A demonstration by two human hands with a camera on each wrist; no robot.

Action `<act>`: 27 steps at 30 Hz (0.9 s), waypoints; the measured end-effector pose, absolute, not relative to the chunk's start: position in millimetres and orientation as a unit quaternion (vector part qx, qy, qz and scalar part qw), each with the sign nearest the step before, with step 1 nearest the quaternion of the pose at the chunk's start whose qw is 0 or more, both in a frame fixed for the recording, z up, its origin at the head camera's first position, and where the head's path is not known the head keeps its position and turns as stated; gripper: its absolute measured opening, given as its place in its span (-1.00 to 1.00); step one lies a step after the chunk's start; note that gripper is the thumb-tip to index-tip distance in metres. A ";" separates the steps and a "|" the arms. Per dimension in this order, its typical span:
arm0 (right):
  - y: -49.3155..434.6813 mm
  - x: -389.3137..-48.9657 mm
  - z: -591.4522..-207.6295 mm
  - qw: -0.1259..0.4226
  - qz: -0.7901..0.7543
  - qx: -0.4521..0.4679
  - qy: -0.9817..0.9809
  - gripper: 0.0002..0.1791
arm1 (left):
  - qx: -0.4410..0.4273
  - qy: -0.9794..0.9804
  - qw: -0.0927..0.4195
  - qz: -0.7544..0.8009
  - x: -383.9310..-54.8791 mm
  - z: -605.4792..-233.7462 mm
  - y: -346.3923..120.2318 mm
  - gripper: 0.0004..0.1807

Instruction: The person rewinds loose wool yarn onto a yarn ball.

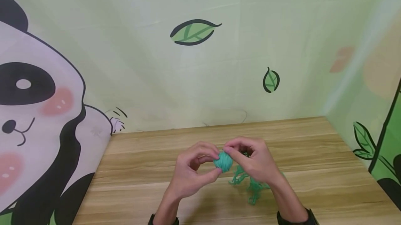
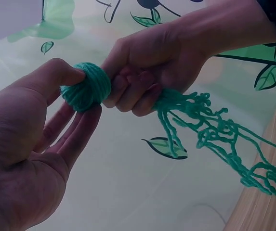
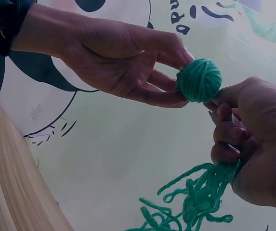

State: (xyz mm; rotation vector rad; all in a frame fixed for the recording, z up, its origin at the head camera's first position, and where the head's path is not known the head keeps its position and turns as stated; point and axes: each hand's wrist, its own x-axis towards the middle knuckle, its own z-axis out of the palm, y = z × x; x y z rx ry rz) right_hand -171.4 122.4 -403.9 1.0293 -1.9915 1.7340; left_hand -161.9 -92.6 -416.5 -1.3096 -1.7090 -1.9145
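A small ball of teal yarn (image 1: 223, 162) is pinched between the thumb and fingertips of my left hand (image 1: 191, 171), held up above the table. Right beside it, my right hand (image 1: 255, 158) has its thumb and forefinger at the ball's edge. Its other fingers curl round a loose bundle of the same yarn. In the left wrist view the loose yarn (image 2: 224, 139) trails out of the right fist in a tangle of loops and strands. The right wrist view shows that tangled yarn (image 3: 200, 197) hanging below the right hand, while the wound ball (image 3: 200, 81) shows neat wraps.
A wooden table (image 1: 141, 169) lies under both hands. Behind it stands a pale green cloth backdrop (image 1: 141, 61) printed with leaves and a large panda (image 1: 34, 78). The backdrop also rises along the table's right side.
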 end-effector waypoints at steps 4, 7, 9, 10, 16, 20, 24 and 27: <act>122.7 -173.7 -405.8 0.135 0.593 0.336 -0.719 -0.84 | -0.454 -0.584 0.130 -0.660 -159.0 -411.7 -92.3 -0.62; 122.7 -175.0 -406.9 0.119 0.586 0.309 -0.739 -0.88 | -0.456 -0.581 0.132 -0.661 -157.3 -409.0 -92.1 -0.62; 122.6 -175.9 -407.3 0.115 0.583 0.290 -0.750 -0.90 | -0.457 -0.580 0.132 -0.662 -157.7 -410.1 -92.3 -0.62; 122.5 -176.5 -407.7 0.115 0.582 0.283 -0.754 -0.90 | -0.457 -0.579 0.131 -0.662 -158.4 -411.7 -92.6 -0.62; 121.8 -178.0 -408.6 0.116 0.569 0.250 -0.775 -0.91 | -0.459 -0.573 0.131 -0.666 -162.2 -419.3 -94.2 -0.61; 120.6 -177.8 -409.0 0.101 0.561 0.255 -0.781 -0.91 | -0.452 -0.568 0.142 -0.673 -162.6 -419.4 -93.9 -0.60; 119.2 -177.2 -408.0 0.089 0.553 0.291 -0.776 -0.89 | -0.436 -0.562 0.164 -0.684 -163.1 -419.4 -93.5 -0.60; 119.0 -176.2 -407.9 0.083 0.542 0.319 -0.773 -0.86 | -0.425 -0.560 0.182 -0.687 -163.4 -419.4 -93.7 -0.60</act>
